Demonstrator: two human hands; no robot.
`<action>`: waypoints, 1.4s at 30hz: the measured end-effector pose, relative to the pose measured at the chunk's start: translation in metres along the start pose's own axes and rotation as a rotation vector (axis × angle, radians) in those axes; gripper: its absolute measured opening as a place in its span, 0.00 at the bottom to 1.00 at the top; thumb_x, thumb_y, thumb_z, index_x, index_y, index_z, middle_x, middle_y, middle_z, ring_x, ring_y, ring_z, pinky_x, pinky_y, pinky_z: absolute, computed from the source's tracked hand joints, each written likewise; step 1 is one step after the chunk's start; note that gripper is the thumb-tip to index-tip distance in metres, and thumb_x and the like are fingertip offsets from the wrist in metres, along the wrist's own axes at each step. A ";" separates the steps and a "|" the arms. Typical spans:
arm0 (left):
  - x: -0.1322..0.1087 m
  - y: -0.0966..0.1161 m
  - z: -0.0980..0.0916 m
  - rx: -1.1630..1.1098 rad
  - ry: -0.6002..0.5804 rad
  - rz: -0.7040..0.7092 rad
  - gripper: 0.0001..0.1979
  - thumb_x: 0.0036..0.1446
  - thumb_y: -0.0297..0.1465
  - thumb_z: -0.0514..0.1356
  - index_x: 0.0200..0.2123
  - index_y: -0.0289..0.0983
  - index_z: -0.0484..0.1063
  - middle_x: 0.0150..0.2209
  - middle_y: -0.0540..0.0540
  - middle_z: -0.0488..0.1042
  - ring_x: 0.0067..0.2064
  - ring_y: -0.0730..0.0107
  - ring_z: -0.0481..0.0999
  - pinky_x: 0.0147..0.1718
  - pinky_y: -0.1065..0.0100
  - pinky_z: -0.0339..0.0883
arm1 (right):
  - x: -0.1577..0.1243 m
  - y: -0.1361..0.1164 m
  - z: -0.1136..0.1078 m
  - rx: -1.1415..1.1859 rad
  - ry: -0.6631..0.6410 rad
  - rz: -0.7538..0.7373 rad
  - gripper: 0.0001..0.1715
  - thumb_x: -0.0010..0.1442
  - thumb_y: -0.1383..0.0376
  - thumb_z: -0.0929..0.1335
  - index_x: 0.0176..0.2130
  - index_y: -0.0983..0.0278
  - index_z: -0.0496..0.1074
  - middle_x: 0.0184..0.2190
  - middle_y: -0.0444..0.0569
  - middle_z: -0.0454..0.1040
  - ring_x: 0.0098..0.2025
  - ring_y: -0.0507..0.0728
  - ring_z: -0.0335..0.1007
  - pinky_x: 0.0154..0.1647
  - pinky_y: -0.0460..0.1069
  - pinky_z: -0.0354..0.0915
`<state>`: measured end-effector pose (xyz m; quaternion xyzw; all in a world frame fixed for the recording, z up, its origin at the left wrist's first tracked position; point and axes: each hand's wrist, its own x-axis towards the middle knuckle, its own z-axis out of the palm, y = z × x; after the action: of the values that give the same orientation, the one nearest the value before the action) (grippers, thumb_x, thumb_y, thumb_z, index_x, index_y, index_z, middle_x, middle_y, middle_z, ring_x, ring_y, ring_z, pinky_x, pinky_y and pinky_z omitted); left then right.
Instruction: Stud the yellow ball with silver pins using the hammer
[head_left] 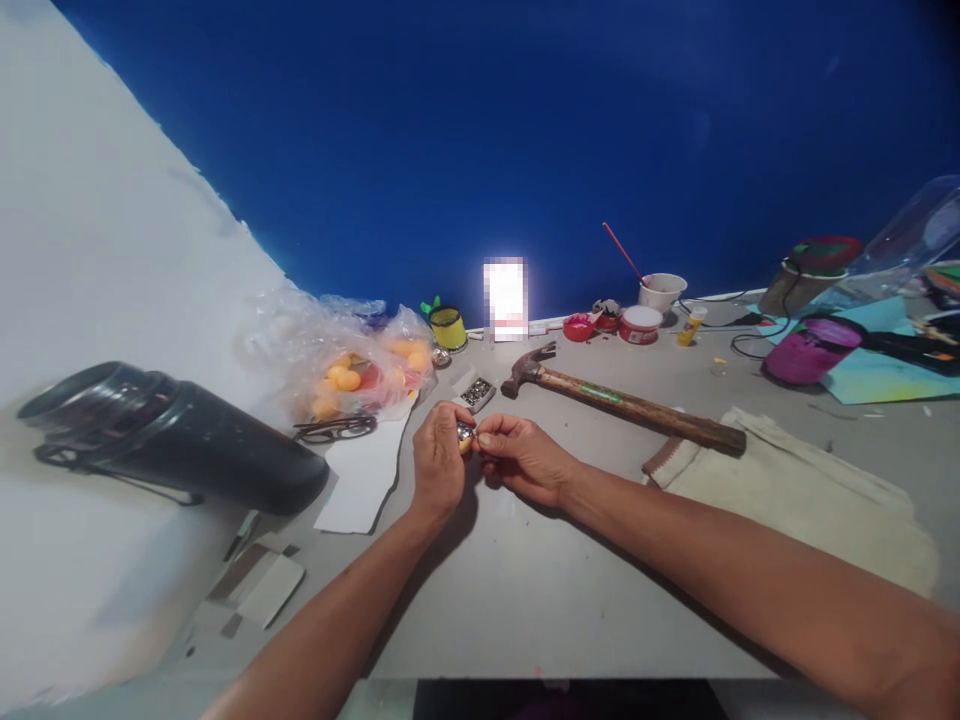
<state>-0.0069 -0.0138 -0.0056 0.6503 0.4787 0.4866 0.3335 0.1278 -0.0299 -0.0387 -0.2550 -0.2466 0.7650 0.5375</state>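
Head view, centre of frame: one small rounded ball, silvery on top and yellow-orange below, raised over a grey tabletop.

Left hand: fingers curled in, closed about the ball, thumb side toward the right hand.

Right hand: thumb and forefinger drawn close at the ball's right side; whether a small piece sits between them cannot be told.

Just beyond the hands: one small open box of tiny silvery pieces; to its right, one claw hammer, wooden handle, green label, head toward the box, handle end on a cream cloth with brown trim.

Left of centre: one white paper sheet; one pair of dark-framed eyeglasses at its upper end; clear plastic bags with yellow-orange balls; one yellow cup.

Left edge: one dark flask, tilted in the view. Lower left: one flattened carton.

Upper right of centre, along the blue wall: one open red pot; one white tub with a red stick; one yellow glue stick.

Right edge: one magenta cup, lying beside a pale blue sheet.
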 end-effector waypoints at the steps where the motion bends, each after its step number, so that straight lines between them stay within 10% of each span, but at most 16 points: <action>1: 0.000 0.001 0.000 0.003 -0.004 0.003 0.20 0.71 0.41 0.48 0.30 0.40 0.68 0.27 0.48 0.69 0.25 0.69 0.66 0.23 0.68 0.65 | 0.000 0.000 0.000 -0.001 0.000 0.001 0.25 0.37 0.60 0.86 0.30 0.64 0.77 0.28 0.45 0.80 0.25 0.48 0.68 0.26 0.44 0.62; 42: -0.002 -0.001 0.002 0.111 0.017 0.086 0.20 0.72 0.42 0.46 0.31 0.39 0.68 0.28 0.49 0.70 0.26 0.69 0.67 0.28 0.66 0.63 | 0.001 0.002 -0.002 -0.047 -0.003 -0.005 0.28 0.37 0.56 0.86 0.31 0.64 0.74 0.28 0.42 0.79 0.22 0.47 0.65 0.24 0.45 0.61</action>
<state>-0.0056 -0.0148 -0.0078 0.6836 0.4792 0.4788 0.2716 0.1268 -0.0291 -0.0416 -0.2660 -0.2660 0.7580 0.5328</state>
